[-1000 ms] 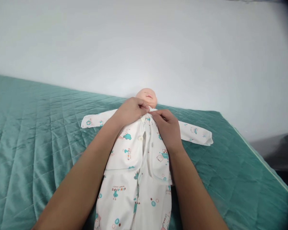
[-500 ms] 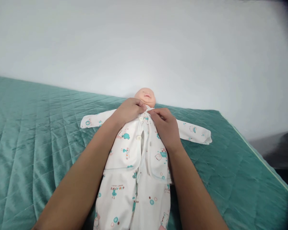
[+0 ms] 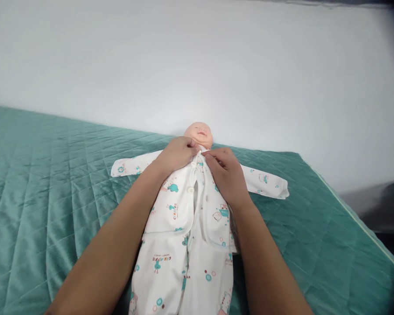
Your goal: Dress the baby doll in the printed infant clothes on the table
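Note:
A baby doll [image 3: 198,133] lies on its back, dressed in a white printed baby jacket [image 3: 169,210] and matching trousers [image 3: 206,280]. At the collar, my left hand [image 3: 179,153] pinches the jacket's front edge beside the top button [image 3: 200,152]. Facing it, my right hand [image 3: 226,170] is closed on the other front edge at the neck. Two more buttons show below, one of them the lower button [image 3: 191,190]. Under the chest the jacket fronts hang apart. Both sleeves stretch out sideways, and my fingertips partly hide the collar.
A green quilted bed cover [image 3: 68,188] lies under the doll, its piped edge [image 3: 348,205] running down the right. Behind the doll's head rises a pale wall [image 3: 197,61]. A dark object [image 3: 387,205] stands beyond the bed at the far right.
The top button at the collar now shows between my fingertips. My hands have otherwise barely shifted, and the whole view sits slightly lower.

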### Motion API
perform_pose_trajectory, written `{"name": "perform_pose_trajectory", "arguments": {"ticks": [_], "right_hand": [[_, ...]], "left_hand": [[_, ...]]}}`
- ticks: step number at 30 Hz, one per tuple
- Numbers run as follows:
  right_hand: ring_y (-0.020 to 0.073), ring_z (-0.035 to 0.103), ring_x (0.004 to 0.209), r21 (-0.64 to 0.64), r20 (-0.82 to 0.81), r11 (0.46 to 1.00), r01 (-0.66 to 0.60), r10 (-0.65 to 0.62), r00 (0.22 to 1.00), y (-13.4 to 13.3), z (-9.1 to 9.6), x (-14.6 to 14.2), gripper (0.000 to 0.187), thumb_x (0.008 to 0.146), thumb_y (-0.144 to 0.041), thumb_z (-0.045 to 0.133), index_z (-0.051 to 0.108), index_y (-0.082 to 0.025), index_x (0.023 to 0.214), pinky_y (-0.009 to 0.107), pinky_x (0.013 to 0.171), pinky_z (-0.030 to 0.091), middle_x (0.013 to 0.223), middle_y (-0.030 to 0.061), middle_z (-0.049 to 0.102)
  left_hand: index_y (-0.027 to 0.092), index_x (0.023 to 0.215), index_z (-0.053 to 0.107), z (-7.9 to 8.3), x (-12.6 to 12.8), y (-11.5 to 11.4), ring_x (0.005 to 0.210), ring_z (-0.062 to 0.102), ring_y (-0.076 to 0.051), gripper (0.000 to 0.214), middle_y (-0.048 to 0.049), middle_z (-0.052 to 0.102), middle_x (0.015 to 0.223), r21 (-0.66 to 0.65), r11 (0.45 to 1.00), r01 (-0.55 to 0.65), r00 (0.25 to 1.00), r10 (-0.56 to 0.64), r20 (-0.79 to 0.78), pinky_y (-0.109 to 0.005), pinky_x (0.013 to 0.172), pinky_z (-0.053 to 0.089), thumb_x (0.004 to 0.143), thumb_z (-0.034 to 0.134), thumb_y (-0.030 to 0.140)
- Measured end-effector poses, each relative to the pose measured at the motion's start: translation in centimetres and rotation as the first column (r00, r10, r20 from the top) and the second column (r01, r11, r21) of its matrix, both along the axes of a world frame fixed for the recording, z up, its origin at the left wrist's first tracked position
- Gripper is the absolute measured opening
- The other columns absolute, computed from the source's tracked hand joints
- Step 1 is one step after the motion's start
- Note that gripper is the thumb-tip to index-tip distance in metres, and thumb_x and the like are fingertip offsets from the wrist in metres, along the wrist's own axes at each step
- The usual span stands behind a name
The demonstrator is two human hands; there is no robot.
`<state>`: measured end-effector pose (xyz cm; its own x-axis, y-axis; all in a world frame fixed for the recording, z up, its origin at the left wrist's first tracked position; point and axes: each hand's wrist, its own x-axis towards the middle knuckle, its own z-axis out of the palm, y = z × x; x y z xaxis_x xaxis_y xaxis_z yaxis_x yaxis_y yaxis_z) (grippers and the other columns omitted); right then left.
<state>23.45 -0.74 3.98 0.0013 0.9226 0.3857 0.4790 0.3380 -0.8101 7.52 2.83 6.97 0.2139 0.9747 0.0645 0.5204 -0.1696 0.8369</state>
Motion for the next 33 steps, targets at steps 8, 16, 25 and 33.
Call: {"name": "perform_pose_trajectory", "arguments": {"ticks": [8,16,25,33], "right_hand": [[0.0231,0.054,0.107,-0.011,0.053,0.999,-0.031,0.031,0.998,0.05,-0.11,0.04,0.024,0.094,-0.034,0.054,0.077,-0.028,0.095,0.041,0.099,0.039,0.103,0.0050,0.060],[0.0269,0.041,0.126,-0.087,0.095,0.994,-0.062,0.070,0.993,-0.04,-0.04,0.16,0.030,0.095,-0.040,0.050,0.073,-0.031,0.112,0.046,0.113,0.028,0.126,0.0057,0.054],[0.0263,0.039,0.134,-0.151,-0.035,0.988,-0.039,0.034,0.999,0.19,-0.29,-0.07,0.029,0.089,-0.041,0.057,0.073,-0.033,0.112,0.048,0.116,0.025,0.131,0.0028,0.054],[0.0236,0.046,0.129,-0.110,-0.098,0.994,-0.020,0.009,0.995,0.47,-0.70,-0.04,0.022,0.088,-0.038,0.060,0.074,-0.030,0.102,0.045,0.114,0.030,0.128,0.0029,0.059]], "left_hand": [[0.020,0.072,0.059,-0.71,-0.19,0.22,0.067,0.056,-0.016,0.015,-0.0018,0.062,0.071,-0.149,0.989,0.012,0.959,0.031,0.282,-0.030,0.063,0.043,0.081,0.058,0.030],[0.019,0.073,0.059,-0.77,-0.15,0.22,0.069,0.057,-0.015,0.017,-0.0028,0.062,0.073,-0.143,0.990,0.009,0.946,0.038,0.323,-0.031,0.065,0.045,0.083,0.058,0.033],[0.018,0.096,0.070,-0.72,-0.53,0.40,0.090,0.064,-0.019,0.023,-0.0062,0.071,0.099,-0.123,0.992,0.040,0.940,0.005,0.342,-0.031,0.080,0.049,0.075,0.061,0.022],[0.020,0.097,0.076,-0.38,-0.29,0.31,0.103,0.065,-0.021,0.028,-0.0040,0.075,0.106,0.006,1.000,0.012,0.981,-0.013,0.194,-0.034,0.095,0.046,0.077,0.057,0.018]]}}
